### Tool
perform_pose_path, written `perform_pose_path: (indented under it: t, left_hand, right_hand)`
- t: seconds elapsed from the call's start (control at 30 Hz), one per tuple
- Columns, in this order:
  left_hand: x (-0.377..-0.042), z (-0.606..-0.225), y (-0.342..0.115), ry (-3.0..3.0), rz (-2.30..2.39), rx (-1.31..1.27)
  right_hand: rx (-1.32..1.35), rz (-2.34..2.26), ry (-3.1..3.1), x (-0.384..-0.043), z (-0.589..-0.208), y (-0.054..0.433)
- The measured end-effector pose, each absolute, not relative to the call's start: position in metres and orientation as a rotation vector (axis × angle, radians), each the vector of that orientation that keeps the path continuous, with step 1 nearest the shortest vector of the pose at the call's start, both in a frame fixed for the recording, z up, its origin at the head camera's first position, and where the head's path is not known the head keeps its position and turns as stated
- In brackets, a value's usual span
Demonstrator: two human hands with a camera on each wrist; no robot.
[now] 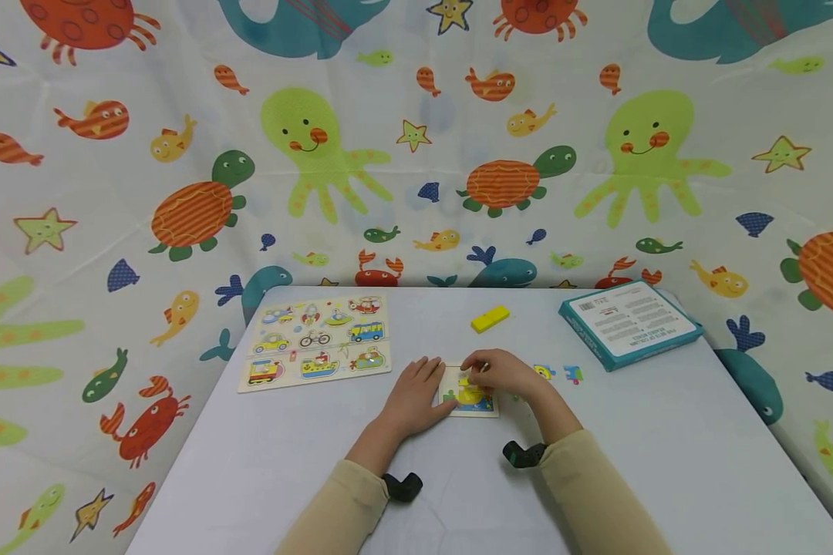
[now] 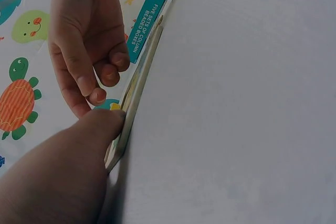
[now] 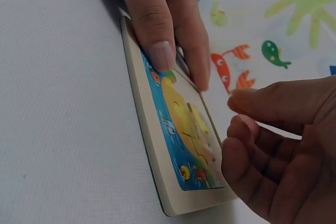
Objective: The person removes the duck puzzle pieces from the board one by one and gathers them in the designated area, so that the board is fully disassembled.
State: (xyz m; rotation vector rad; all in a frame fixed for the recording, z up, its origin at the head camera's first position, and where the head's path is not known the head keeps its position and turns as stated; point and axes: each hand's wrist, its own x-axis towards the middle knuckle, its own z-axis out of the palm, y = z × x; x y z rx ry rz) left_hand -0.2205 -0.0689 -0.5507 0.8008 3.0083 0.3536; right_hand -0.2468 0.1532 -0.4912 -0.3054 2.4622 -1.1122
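A small wooden jigsaw board (image 1: 472, 414) lies on the table, showing a yellow figure on blue water. My left hand (image 1: 413, 395) rests at its left side, fingers fairly straight. In the right wrist view, the left thumb (image 3: 160, 55) presses on the frame's edge. Above the board's far right part hovers my right hand (image 1: 507, 375), fingers loosely curled; I see nothing between them in either wrist view. A yellow jigsaw piece (image 3: 197, 115) sits slightly raised within the picture. Loose jigsaw pieces, one with an eye (image 1: 544, 371) and one blue and green (image 1: 572, 375), lie to the right.
A vehicle puzzle board (image 1: 333, 339) lies at the back left. Behind the small board is a yellow block (image 1: 490, 318). A teal box (image 1: 632, 324) lies at the back right. A sea-animal cloth (image 1: 416, 208) hangs behind the white table (image 1: 694, 447).
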Motion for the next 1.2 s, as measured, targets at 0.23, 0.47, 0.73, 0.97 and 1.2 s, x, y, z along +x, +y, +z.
perform_pose_path:
  t: [0.23, 0.47, 0.73, 0.97, 1.2]
  left_hand:
    - [-0.220, -0.550, -0.069, 3.014, 0.347, 0.805]
    - [-0.220, -0.549, -0.069, 3.009, 0.356, 0.805]
    - [-0.221, -0.550, -0.069, 2.997, 0.355, 0.802]
    - [-0.221, -0.551, -0.067, 3.015, 0.348, 0.772]
    - [-0.218, -0.552, -0.059, 3.062, 0.423, 0.669]
  right_hand:
    - [-0.279, -1.070, 2.471, -0.249, -0.497, 0.149]
    - [-0.242, -1.052, 2.460, -0.252, -0.501, 0.147]
    - [-0.236, -1.035, 2.475, -0.254, -0.505, 0.146]
    - [-0.253, -0.996, 2.487, -0.255, -0.507, 0.146]
    - [-0.261, -1.004, 2.498, -0.255, -0.508, 0.144]
